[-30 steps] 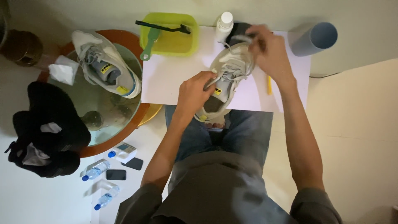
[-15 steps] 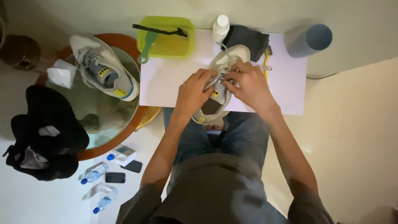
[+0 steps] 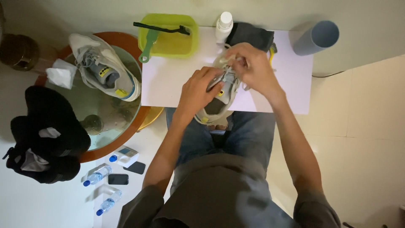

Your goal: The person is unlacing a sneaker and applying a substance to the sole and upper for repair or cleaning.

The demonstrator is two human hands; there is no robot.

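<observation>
Sneaker [image 3: 221,99], pale grey with yellow tabs, lies on our white table [image 3: 168,80] with its long axis running away from us, heel over the near edge. Our left hand [image 3: 198,90] clamps its side, closed around the upper; our right hand [image 3: 249,67] pinches the laces near the toe, fingers closed. A matching sneaker [image 3: 103,67] sits well apart on the round glass table [image 3: 105,109].
</observation>
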